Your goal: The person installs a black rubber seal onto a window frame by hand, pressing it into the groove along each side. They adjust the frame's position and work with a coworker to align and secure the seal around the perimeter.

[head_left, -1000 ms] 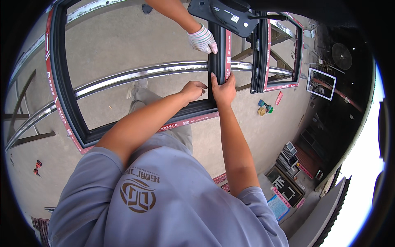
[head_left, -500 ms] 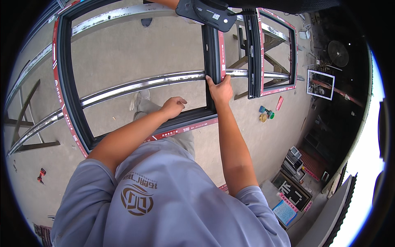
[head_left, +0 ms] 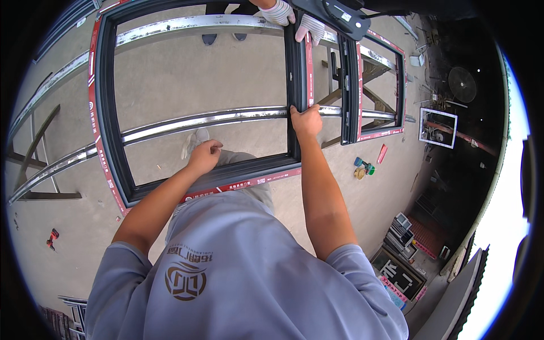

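Note:
A large dark grey window frame point(head_left: 107, 113), with red printed film along its outer edges, lies across two metal rails. My right hand point(head_left: 307, 120) is closed around the right side bar of this frame, thumb on the inner edge. Over the frame's near bar, inside the opening, my left hand point(head_left: 205, 157) has its fingers curled in; whether they hold anything small cannot be made out. At the far right corner a co-worker's two hands in striped gloves point(head_left: 310, 29) touch the same side bar.
The near metal rail point(head_left: 204, 118) runs under the frame. A second dark frame point(head_left: 351, 90) lies just right. On the floor are a green power drill point(head_left: 365, 165), a red strip point(head_left: 382, 153) and a red drill point(head_left: 52, 238). A white-edged frame point(head_left: 438, 128) stands farther right.
My left hand has moved left along the near bar. The co-worker's gloved hands have come into view at the far corner. My right hand keeps its grip.

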The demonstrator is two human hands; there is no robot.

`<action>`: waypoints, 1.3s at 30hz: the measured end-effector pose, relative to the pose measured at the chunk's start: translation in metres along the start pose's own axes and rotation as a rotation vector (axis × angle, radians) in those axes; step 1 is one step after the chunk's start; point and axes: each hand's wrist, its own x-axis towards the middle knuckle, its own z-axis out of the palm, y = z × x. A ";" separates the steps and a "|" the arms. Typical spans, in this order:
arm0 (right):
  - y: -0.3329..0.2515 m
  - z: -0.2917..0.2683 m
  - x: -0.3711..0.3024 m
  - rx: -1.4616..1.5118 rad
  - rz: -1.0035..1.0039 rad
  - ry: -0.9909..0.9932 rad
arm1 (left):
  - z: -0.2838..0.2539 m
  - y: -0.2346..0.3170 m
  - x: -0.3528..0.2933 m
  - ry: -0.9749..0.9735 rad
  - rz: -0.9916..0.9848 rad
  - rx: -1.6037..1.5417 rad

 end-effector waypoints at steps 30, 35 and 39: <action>-0.011 -0.002 0.004 -0.125 -0.139 0.019 | -0.139 -0.027 0.081 0.772 0.242 0.664; -0.023 -0.007 0.002 -0.094 -0.192 0.060 | -0.155 -0.026 0.095 0.457 -0.206 0.073; -0.037 -0.002 0.014 -0.112 -0.363 0.189 | -0.140 -0.023 0.082 0.738 0.176 0.650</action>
